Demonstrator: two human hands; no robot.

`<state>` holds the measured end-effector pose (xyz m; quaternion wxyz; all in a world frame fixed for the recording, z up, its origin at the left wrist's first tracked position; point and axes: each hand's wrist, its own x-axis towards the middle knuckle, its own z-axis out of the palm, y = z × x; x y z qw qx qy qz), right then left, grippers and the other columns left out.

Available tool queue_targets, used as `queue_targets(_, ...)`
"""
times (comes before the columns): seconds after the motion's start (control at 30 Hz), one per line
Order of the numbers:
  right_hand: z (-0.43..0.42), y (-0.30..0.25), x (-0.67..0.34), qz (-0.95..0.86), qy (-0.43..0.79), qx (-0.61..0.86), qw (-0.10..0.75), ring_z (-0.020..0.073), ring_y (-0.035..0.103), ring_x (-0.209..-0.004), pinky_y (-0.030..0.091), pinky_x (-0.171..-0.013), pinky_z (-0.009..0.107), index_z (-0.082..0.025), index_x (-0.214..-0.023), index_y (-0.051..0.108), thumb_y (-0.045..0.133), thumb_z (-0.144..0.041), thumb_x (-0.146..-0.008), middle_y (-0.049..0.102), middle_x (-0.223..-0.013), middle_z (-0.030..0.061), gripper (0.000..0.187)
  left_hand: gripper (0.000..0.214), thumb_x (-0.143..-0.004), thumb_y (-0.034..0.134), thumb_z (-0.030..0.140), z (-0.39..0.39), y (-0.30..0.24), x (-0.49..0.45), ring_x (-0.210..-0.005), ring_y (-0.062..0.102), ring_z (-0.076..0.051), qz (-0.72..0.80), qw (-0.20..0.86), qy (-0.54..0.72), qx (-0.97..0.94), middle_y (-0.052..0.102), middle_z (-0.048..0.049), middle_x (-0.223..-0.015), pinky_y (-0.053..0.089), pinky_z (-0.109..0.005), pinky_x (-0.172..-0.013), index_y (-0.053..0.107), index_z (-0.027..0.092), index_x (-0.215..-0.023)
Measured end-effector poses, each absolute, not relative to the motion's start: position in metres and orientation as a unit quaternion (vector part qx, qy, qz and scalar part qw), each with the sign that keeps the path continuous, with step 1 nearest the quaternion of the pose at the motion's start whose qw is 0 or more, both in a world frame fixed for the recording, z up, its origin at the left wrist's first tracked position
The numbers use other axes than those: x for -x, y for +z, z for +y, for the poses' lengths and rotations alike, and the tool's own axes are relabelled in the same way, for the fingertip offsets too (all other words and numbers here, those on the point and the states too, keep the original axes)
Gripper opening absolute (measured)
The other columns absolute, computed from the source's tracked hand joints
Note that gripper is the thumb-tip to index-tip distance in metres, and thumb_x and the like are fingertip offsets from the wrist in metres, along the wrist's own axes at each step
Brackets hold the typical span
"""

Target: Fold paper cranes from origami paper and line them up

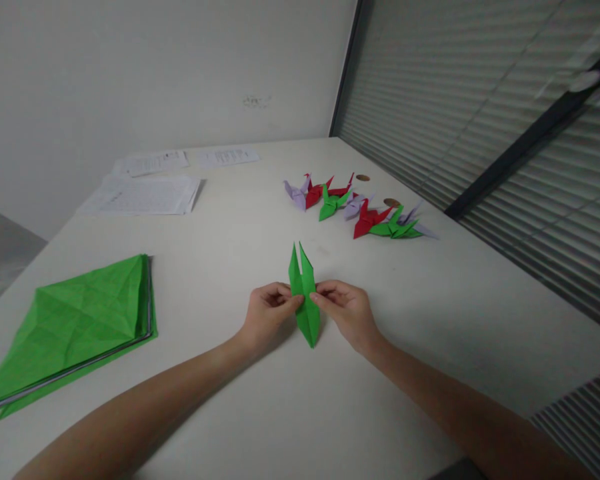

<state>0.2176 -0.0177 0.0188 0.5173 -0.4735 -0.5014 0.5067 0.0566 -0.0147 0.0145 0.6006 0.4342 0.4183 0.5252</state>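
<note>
A narrow folded piece of green paper [305,293], with two points facing away from me and one point toward me, lies on the white table [260,413]. My left hand [267,315] pinches its left edge with thumb and fingers closed. From the other side my right hand [344,308] pinches its right edge in the same way. Both hands rest low on the table near its middle.
A stack of creased square sheets, green on top [75,327], lies at the left. Several finished paper cranes [360,207] in purple, red and green sit at the back right, by two coins [363,178]. Printed papers [145,193] lie at the far left. Blinds line the right side.
</note>
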Motion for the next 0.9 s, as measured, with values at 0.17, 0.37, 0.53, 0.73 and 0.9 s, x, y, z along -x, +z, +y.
queue_targets(0.17,-0.0168,0.0167,-0.2170,-0.479,0.522,0.473,0.523,0.0144,0.063,-0.066,0.052,-0.064,0.028,-0.019,-0.074,0.069,0.081,-0.038,-0.062,0.070,-0.072,0.0025,0.026,0.030,-0.058,0.085,0.034,-0.0158,0.0181,-0.0589,-0.058,0.057,-0.011,0.426,0.597,0.535,-0.420,0.065,-0.0021,-0.063,0.047,-0.024,-0.057,0.064,0.013,-0.059)
queue_targets(0.37,-0.0147,0.0162,-0.2170,-0.460,0.537,0.459,0.538,0.0142,0.064,-0.066,0.054,-0.064,0.028,-0.021,-0.079,0.058,0.083,-0.036,-0.061,0.068,-0.071,-0.0008,0.035,0.037,-0.060,0.086,0.028,-0.0166,0.0176,-0.0587,-0.056,0.058,-0.009,0.390,0.634,0.547,-0.383,0.065,0.0026,-0.064,0.047,-0.021,-0.057,0.057,0.017,-0.081)
queue_targets(0.53,-0.0145,0.0171,-0.2173,-0.447,0.572,0.436,0.531,0.0130,0.065,-0.066,0.053,-0.065,0.027,-0.023,-0.087,0.050,0.081,-0.033,-0.064,0.067,-0.070,-0.0042,0.040,0.045,-0.059,0.087,0.025,-0.0149,0.0201,-0.0571,-0.055,0.056,-0.008,0.385,0.651,0.538,-0.372,0.061,0.0052,-0.059,0.046,-0.021,-0.059,0.062,0.016,-0.096)
queue_targets(0.73,-0.0147,0.0131,-0.2161,-0.487,0.607,0.398,0.485,0.0110,0.061,-0.063,0.050,-0.063,0.025,-0.021,-0.105,0.058,0.078,-0.027,-0.068,0.064,-0.067,-0.0053,0.043,0.036,-0.058,0.087,0.035,-0.0153,0.0253,-0.0556,-0.064,0.061,-0.014,0.389,0.688,0.474,-0.388,0.071,-0.0075,-0.076,0.047,-0.027,-0.063,0.074,0.009,-0.079)
queue_targets(0.9,-0.0161,0.0099,-0.2156,-0.504,0.624,0.398,0.445,0.0124,0.064,-0.069,0.052,-0.067,0.026,-0.019,-0.096,0.064,0.078,-0.031,-0.068,0.067,-0.075,-0.0012,0.033,0.037,-0.059,0.087,0.035,-0.0167,0.0243,-0.0556,-0.063,0.061,-0.014,0.389,0.693,0.469,-0.386,0.072,-0.0085,-0.074,0.047,-0.027,-0.062,0.075,0.009,-0.081)
